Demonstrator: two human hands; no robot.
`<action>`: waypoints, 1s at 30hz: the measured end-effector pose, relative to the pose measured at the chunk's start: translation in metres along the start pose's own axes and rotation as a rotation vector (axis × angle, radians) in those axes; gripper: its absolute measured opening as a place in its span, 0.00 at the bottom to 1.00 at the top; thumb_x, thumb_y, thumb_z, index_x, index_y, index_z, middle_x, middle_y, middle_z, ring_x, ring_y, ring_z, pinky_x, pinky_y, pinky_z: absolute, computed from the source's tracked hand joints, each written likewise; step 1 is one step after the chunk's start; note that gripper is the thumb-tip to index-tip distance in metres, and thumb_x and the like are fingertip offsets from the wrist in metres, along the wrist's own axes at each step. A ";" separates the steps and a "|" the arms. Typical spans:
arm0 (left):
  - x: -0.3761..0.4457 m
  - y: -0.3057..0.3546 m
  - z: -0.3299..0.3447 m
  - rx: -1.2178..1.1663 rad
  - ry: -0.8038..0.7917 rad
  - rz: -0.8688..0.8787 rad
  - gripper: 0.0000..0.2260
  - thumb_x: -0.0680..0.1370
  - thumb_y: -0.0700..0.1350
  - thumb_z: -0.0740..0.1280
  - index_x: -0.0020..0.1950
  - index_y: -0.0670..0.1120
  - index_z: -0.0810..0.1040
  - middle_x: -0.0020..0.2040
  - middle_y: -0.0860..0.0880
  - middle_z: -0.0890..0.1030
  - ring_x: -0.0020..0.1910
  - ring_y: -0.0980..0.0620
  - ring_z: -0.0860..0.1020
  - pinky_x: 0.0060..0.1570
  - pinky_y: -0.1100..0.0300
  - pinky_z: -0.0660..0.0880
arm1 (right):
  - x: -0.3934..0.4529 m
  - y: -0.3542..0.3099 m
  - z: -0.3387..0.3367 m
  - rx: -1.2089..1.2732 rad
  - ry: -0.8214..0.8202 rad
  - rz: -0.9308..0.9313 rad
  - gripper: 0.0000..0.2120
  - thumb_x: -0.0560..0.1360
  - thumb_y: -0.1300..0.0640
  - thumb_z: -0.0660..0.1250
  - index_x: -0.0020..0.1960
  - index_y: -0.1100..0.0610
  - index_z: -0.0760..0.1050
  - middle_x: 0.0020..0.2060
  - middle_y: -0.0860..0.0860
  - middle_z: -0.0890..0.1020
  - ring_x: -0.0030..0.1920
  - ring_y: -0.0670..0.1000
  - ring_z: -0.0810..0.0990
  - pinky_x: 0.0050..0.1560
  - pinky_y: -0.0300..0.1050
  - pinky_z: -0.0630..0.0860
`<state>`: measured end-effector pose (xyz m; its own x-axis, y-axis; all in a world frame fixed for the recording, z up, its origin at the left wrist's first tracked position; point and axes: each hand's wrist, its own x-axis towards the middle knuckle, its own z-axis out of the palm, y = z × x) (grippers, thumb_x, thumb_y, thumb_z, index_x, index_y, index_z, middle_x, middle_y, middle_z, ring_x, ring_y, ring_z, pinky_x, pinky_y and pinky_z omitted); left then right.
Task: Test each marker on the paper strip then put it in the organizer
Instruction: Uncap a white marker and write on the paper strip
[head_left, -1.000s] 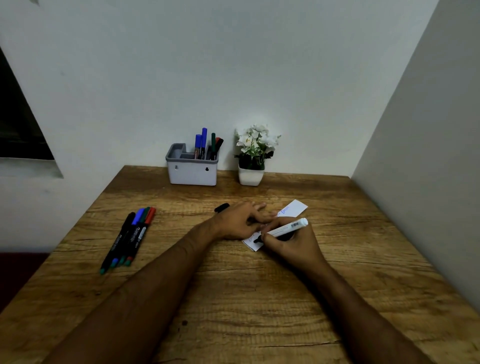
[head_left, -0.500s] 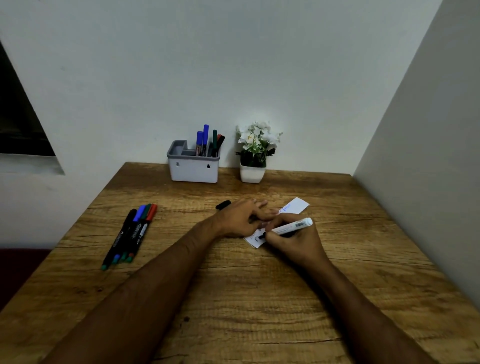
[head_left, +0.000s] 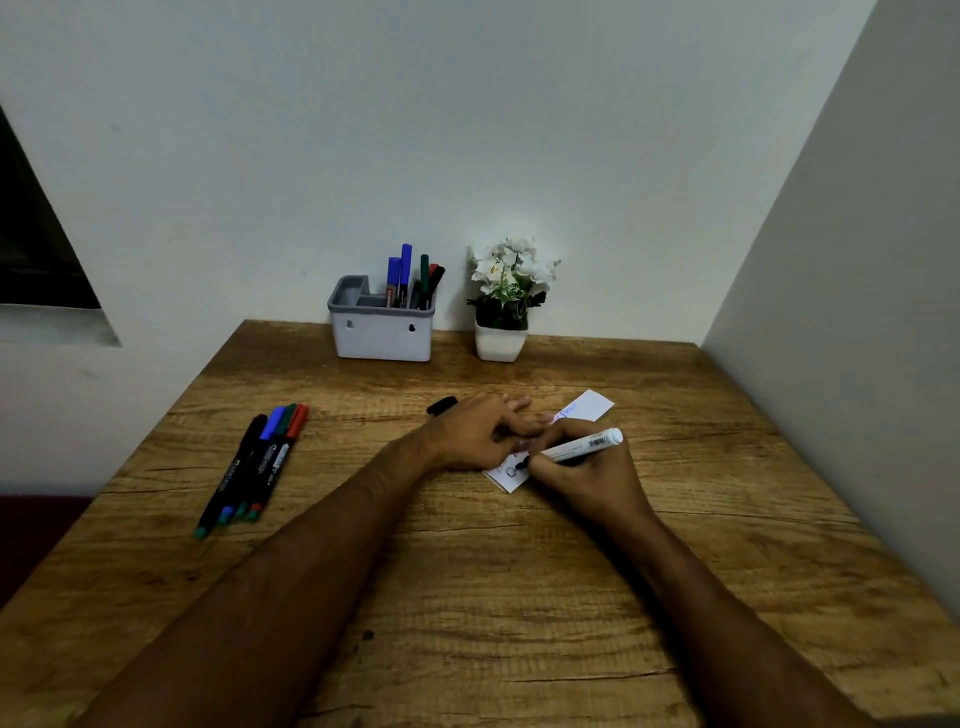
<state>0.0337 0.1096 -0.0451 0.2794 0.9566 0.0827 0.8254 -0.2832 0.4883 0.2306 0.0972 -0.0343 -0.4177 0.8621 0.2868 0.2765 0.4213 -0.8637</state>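
Wooden surface (head_left: 467, 597) in a white-walled corner. Four capped markers (head_left: 252, 465) lie at left. Grey organizer (head_left: 383, 332) at the back holds several markers upright; flower pot (head_left: 500, 340) stands beside it. My left hand (head_left: 480, 434) presses flat on the paper strip (head_left: 584, 408). My right hand (head_left: 589, 478) pinches a white marker (head_left: 579, 447), tip on the strip's near end.

Barcode on white marker (head_left: 581, 447) (print unreadable)

White marker (head_left: 582, 446), tip on paper strip (head_left: 550, 441) at frame centre; four markers (head_left: 249, 467) lie left; grey organizer (head_left: 382, 332) holds several upright.
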 end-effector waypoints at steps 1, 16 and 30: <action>0.000 -0.001 0.000 0.003 -0.004 -0.008 0.19 0.81 0.47 0.66 0.70 0.61 0.73 0.79 0.48 0.63 0.79 0.46 0.58 0.76 0.47 0.58 | 0.000 0.000 0.000 0.002 0.007 0.003 0.06 0.69 0.67 0.75 0.37 0.58 0.83 0.34 0.49 0.86 0.36 0.47 0.84 0.35 0.40 0.78; -0.001 0.002 0.000 0.008 0.014 0.002 0.18 0.81 0.46 0.66 0.71 0.58 0.74 0.78 0.49 0.64 0.78 0.50 0.58 0.72 0.59 0.51 | 0.002 0.002 -0.001 0.022 0.091 0.027 0.08 0.69 0.67 0.74 0.35 0.57 0.83 0.33 0.48 0.86 0.34 0.42 0.84 0.34 0.33 0.75; -0.001 0.001 0.000 -0.030 0.044 -0.006 0.19 0.80 0.49 0.68 0.71 0.59 0.73 0.76 0.50 0.68 0.77 0.52 0.62 0.77 0.50 0.58 | 0.004 0.004 -0.002 0.055 0.116 0.088 0.05 0.70 0.64 0.75 0.36 0.57 0.83 0.32 0.49 0.85 0.33 0.43 0.82 0.32 0.36 0.74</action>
<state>0.0341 0.1080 -0.0442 0.2519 0.9607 0.1169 0.8118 -0.2755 0.5149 0.2320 0.1031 -0.0354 -0.2903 0.9231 0.2524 0.2587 0.3296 -0.9080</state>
